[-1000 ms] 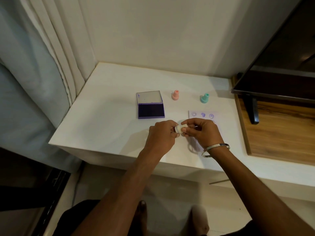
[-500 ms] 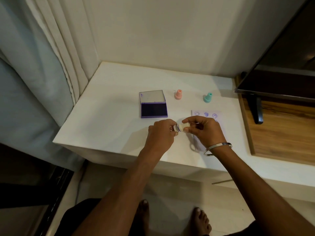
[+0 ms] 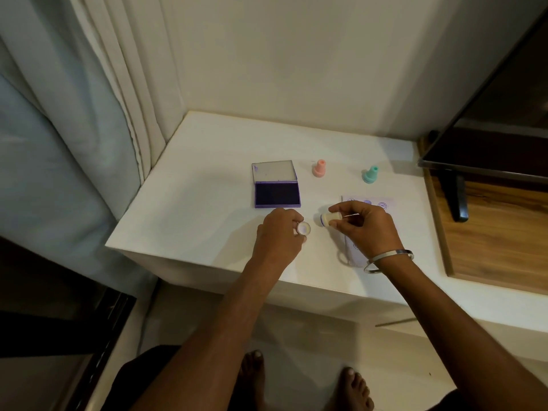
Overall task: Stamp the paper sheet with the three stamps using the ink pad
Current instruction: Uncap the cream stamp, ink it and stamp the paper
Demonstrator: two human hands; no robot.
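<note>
My right hand (image 3: 366,226) pinches a cream stamp (image 3: 329,218) lying sideways, its purple-inked face pointing left. My left hand (image 3: 278,234) holds the stamp's round cream cap (image 3: 303,228), a short gap away from the stamp. An open purple ink pad (image 3: 277,194) with its lid folded back lies just beyond my left hand. A pink stamp (image 3: 319,168) and a teal stamp (image 3: 370,174) stand upright farther back. The paper sheet (image 3: 385,203) with purple marks along its top lies under my right hand, mostly hidden.
Everything sits on a white table (image 3: 192,203) against a wall. A curtain (image 3: 103,99) hangs at the left. A TV (image 3: 498,129) on a stand rests on a wooden surface (image 3: 498,232) at the right. My bare feet (image 3: 353,387) show below the table's front edge.
My two hands were together on the cream stamp. They have pulled apart: the cap has come off in my left hand and the stamp stays in my right.
</note>
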